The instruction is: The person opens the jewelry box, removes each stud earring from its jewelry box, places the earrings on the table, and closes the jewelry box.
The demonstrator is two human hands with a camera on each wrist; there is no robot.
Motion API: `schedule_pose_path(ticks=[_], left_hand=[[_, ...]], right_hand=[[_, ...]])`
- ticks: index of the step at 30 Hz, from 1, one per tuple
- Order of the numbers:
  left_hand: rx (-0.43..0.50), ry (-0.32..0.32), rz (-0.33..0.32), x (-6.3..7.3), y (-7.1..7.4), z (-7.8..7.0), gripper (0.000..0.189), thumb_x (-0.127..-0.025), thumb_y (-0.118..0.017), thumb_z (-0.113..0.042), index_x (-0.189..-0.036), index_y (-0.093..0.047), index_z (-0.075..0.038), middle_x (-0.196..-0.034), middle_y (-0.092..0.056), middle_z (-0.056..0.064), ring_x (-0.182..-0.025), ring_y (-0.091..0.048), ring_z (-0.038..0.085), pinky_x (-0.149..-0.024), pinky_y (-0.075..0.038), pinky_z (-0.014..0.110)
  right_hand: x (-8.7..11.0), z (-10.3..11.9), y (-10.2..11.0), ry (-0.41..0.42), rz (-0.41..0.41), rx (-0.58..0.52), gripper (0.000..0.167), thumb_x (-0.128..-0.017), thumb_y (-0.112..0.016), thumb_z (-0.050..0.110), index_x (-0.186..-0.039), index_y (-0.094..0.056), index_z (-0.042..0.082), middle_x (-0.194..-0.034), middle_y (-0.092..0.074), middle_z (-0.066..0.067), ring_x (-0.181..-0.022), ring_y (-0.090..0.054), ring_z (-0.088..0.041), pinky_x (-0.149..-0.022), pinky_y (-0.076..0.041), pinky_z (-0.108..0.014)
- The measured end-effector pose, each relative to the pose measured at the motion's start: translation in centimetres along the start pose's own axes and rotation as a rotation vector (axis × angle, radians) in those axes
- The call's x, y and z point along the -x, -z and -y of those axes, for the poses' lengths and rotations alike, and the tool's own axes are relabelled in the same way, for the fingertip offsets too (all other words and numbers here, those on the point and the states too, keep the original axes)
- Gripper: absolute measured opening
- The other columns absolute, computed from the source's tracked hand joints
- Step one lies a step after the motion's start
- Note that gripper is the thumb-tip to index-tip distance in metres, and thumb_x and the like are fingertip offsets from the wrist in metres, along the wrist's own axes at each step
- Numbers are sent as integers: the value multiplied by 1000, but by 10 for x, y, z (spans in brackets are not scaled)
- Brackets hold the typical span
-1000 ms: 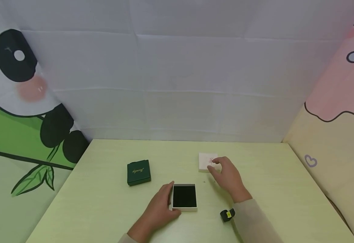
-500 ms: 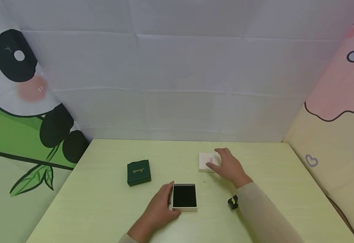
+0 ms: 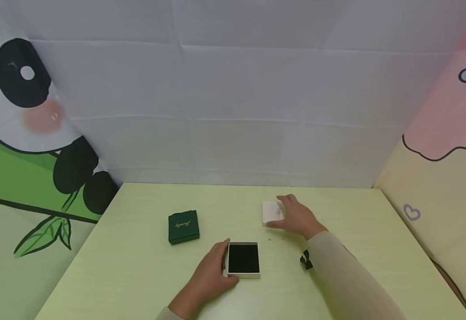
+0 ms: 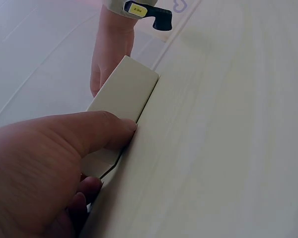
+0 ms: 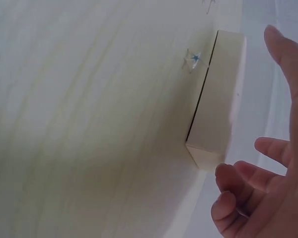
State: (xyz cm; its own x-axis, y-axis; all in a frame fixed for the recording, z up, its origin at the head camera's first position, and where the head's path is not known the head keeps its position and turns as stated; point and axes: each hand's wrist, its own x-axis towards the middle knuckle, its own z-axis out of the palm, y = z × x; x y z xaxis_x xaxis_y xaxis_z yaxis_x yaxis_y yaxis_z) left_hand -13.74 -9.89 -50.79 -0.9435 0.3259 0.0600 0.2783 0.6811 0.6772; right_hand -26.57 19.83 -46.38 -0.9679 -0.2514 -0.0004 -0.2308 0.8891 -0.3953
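Below, our left hand [image 3: 210, 278] grips a white, black-lined square box [image 3: 244, 260]; our right hand [image 3: 296, 220], fingers apart, reaches over a pink-printed white square box [image 3: 270, 212].

We see a dark green box [image 3: 183, 227] with gold lettering on the pale table [image 3: 137, 275]. Behind the table we have a creased white backdrop [image 3: 233, 111], a cartoon print [image 3: 13, 169] at left, and a purple heart [image 3: 412, 210] on the right-hand wall [image 3: 448, 191].
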Motion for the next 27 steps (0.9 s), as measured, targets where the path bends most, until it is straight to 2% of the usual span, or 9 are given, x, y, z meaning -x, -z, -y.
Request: schedule_pose_path(ticks=[5,9,16,19,24,27], left_hand=[[-3,0,-3,1,1,-1,99,-76,-88,-29,-156,-37,-1,-139,-51,5,-100,-53,15,-93,-46,41],[1,4,-1,1,1,0,99,-77,-87,-29,-156,-37,-1,-141,-51,6,-103,-52,16,-95,-46,43],[4,-6,-11,1,-1,0,99,-76,-88,-28,-156,-37,-1,-143,-51,7,-107,-52,18,-99,-46,45],[4,-6,-10,1,-1,0,99,-76,-88,-28,-156,-37,-1,-139,-52,5,-102,-53,16,-94,-47,42],[5,-5,-6,1,0,0,99,-76,-88,-29,-156,-37,0,-140,-51,7,-107,-54,18,-96,-47,44],[7,2,-2,1,0,0,99,-76,-88,-29,-156,-37,-1,-138,-51,5,-103,-54,15,-93,-47,41]], right_hand=[[-6,-3,-6,15,33,37,117,-72,-79,75,-159,-37,10,-151,-43,-16,-120,-57,-30,-97,-50,-51],[-7,-3,-7,19,47,28,116,-72,-81,72,-159,-37,9,-149,-44,-17,-118,-58,-30,-96,-50,-51],[-9,-5,-10,-21,76,13,115,-72,-82,70,-161,-34,13,-149,-44,-14,-114,-58,-28,-95,-50,-50],[-9,-6,-11,-30,87,-3,115,-73,-82,69,-162,-32,15,-150,-43,-14,-111,-57,-28,-94,-49,-50],[-10,-10,-15,-16,84,-10,113,-74,-81,69,-162,-33,15,-150,-43,-14,-112,-57,-28,-94,-49,-49],[-12,-11,-18,-10,80,-7,111,-74,-82,68,-160,-36,14,-148,-44,-13,-108,-58,-26,-92,-50,-47]])
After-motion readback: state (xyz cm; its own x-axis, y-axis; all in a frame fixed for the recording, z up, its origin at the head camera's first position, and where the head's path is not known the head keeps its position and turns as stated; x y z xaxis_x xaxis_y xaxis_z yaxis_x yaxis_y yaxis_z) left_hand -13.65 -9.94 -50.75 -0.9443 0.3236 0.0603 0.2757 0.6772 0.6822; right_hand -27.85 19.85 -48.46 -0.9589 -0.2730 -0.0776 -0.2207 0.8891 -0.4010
